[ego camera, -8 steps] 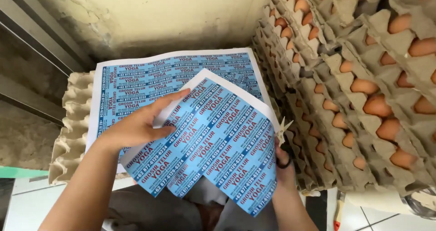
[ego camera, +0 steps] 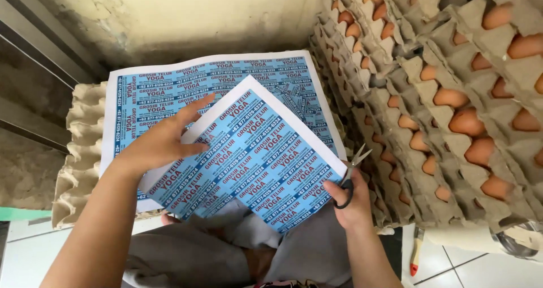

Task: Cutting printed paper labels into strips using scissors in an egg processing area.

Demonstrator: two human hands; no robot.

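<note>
My left hand [ego camera: 161, 141] rests flat on the left corner of a partly cut sheet of blue printed labels [ego camera: 254, 158], holding it tilted over my lap. Its lower edge is cut into steps. My right hand [ego camera: 353, 200] grips black-handled scissors [ego camera: 352, 172] at the sheet's right edge, blades pointing up and slightly apart. Beneath lies a full sheet of the same blue labels [ego camera: 169, 87], spread on a stack of empty cardboard egg trays [ego camera: 76, 163].
Stacks of cardboard trays filled with brown eggs [ego camera: 452, 101] rise at the right, close to my right hand. A stained cream wall [ego camera: 186, 16] stands behind. White floor tiles and a small red-handled tool [ego camera: 416, 254] lie lower right. My grey-clad lap is below.
The cut sheet has turned slightly and shifted; my left hand's fingers have slid along its upper left edge. The scissors stay at the right edge.
</note>
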